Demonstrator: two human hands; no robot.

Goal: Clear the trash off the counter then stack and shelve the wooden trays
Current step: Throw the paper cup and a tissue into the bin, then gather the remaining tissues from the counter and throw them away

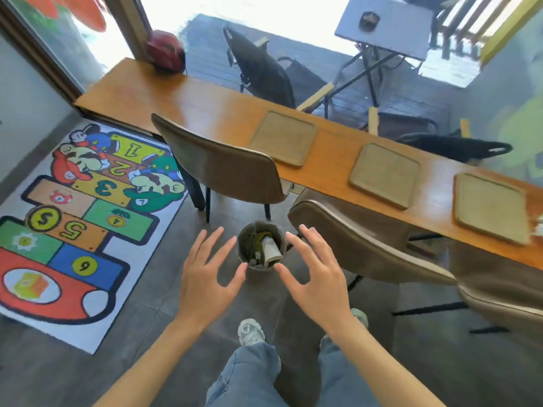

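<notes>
Three wooden trays lie in a row on the long wooden counter: the left tray, the middle tray and the right tray. A scrap of white trash shows at the right frame edge beside the right tray. On the floor between two chairs stands a small round bin holding green and white rubbish. My left hand and my right hand hover over the floor on either side of the bin, fingers spread, holding nothing.
Two brown chairs stand at the counter's near side. A colourful numbered rug covers the floor on the left. A red helmet sits at the counter's far left end. Dark chairs and a small table stand outside.
</notes>
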